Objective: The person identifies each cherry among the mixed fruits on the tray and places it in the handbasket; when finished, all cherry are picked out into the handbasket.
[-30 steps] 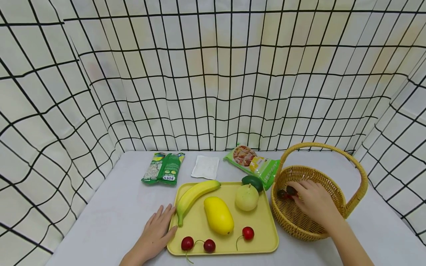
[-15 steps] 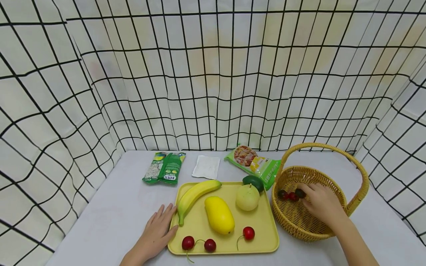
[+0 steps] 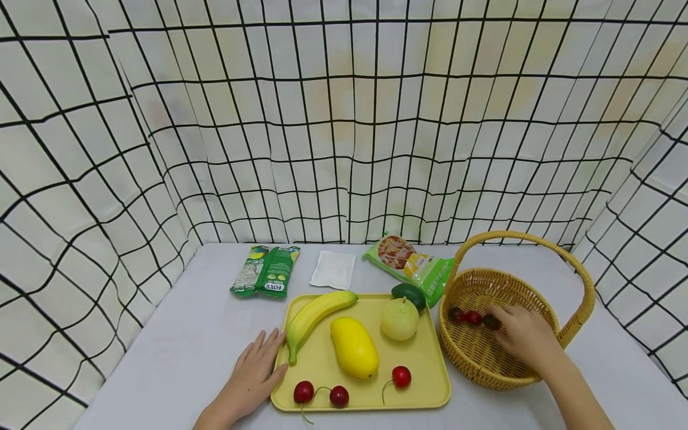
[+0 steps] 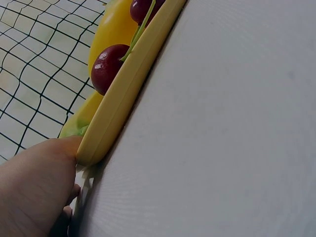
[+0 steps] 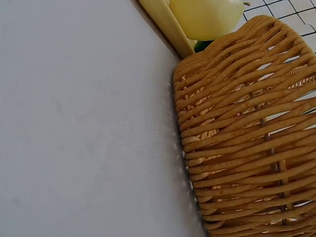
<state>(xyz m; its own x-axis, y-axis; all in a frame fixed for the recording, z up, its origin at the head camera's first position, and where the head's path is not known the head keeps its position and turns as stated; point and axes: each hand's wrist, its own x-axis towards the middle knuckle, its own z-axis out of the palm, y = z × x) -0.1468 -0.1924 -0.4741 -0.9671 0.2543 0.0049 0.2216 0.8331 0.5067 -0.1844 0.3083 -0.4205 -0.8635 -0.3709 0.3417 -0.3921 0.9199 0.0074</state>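
My left hand rests flat at the left edge of the yellow tray, fingers extended and thumb touching the rim. On the tray lie a banana, a yellow mango-like fruit, a pale green pear and several red cherries. Inside the wicker basket, the fingertips of my right hand pinch a small dark round fruit. Beside it sit a red fruit and another dark one. The basket wall hides my right hand in the right wrist view.
A dark green avocado-like fruit lies at the tray's back right corner. Behind the tray are a green snack bag, a white packet and a light green food bag. The basket's tall handle arches over it.
My right hand has moved right and slightly toward me inside the basket, bringing the dark fruit along. The red fruit between the dark ones now shows more. My left hand stays in place.
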